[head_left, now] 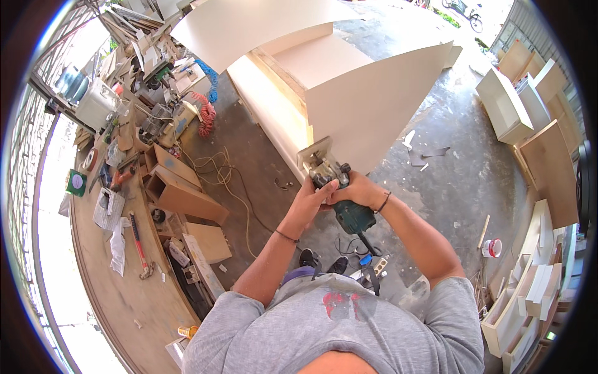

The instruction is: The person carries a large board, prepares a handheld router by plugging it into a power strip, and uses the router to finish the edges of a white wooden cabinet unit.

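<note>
A green trim router (355,217) with a flat base plate is held in both of my hands in front of me. My left hand (309,202) is closed around its left side near the base. My right hand (359,190) grips it from the right. The base plate sits at the near corner of a large white cabinet (374,100), by the panel's edge; whether it touches is hard to tell. A black cord hangs from the router's rear end. The bit is hidden.
On the left, a workbench (118,299) carries a hammer (139,246) and other tools. Brown boxes (187,199), a loose yellowish cord (218,163) and a coiled red hose (205,115) lie beside it. White drawer boxes (504,106) and a paint bucket (491,249) stand at right.
</note>
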Motion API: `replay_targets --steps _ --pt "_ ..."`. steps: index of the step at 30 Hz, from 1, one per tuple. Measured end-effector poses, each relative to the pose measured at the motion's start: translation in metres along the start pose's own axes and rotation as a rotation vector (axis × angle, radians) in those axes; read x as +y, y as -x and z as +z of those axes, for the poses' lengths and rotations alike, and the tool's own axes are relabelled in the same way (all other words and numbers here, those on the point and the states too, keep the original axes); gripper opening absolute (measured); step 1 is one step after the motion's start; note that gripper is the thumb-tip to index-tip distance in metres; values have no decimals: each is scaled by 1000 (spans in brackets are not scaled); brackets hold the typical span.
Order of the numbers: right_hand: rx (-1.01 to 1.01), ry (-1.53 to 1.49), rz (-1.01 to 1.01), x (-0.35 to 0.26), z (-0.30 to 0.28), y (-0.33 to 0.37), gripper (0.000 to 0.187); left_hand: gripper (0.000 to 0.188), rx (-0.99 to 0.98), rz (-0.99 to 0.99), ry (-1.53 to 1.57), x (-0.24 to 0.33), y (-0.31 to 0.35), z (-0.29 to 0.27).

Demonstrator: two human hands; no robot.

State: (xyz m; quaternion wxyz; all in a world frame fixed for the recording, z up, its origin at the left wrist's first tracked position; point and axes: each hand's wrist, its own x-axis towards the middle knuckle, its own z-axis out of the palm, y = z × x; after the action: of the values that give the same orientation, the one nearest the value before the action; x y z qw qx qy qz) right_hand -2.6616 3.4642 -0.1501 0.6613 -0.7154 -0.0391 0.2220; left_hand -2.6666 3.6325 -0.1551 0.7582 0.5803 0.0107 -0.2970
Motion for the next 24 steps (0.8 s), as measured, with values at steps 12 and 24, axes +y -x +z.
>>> replay_targets --steps 12,24 --pt "-9 59 90 -62 9 24 38 52 -15 173 -5 29 25 12" --pt "10 78 106 -96 14 35 35 53 -56 214 -13 54 36 17"
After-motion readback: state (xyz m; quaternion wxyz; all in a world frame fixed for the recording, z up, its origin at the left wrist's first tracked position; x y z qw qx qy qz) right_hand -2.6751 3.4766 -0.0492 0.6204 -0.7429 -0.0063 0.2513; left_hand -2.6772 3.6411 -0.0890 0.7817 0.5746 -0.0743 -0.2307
